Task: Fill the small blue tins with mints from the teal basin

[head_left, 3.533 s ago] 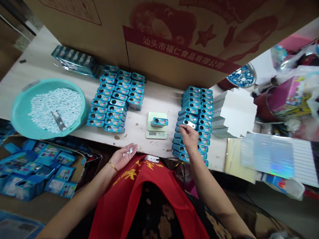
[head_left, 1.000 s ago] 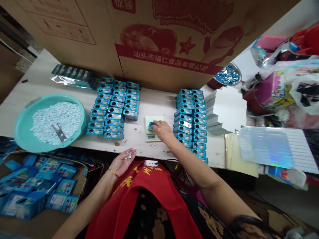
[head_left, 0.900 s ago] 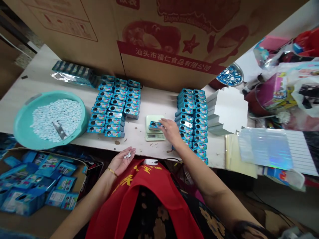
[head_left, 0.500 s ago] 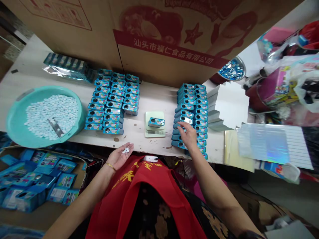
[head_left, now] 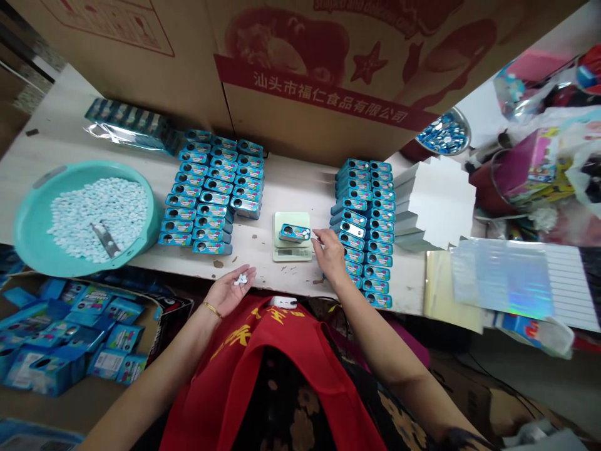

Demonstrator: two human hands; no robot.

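Palm up, my left hand [head_left: 231,290] cradles several small white candies [head_left: 241,279] at the table's front edge. A blue candy box [head_left: 295,232] lies on a small pale kitchen scale [head_left: 280,255]; white candies sit on the box's right end. My right hand [head_left: 329,252] is just right of that box, thumb and forefinger apart, with nothing visible between them. Whether a fingertip touches the box, I cannot tell. Beyond my right hand stand rows of blue boxes [head_left: 378,259], and more rows of boxes [head_left: 209,233] stand left of the scale.
A turquoise basin [head_left: 29,235] of white candies with a scoop stands at the left. Below it, a carton holds loose blue boxes [head_left: 124,337]. A large cardboard box [head_left: 291,125] borders the back. White card stacks [head_left: 444,203] and plastic sheets [head_left: 502,275] lie right.
My right hand has moved left from the right-hand rows of boxes to beside the box on the scale. My left hand has stayed nearly in place with its candies.
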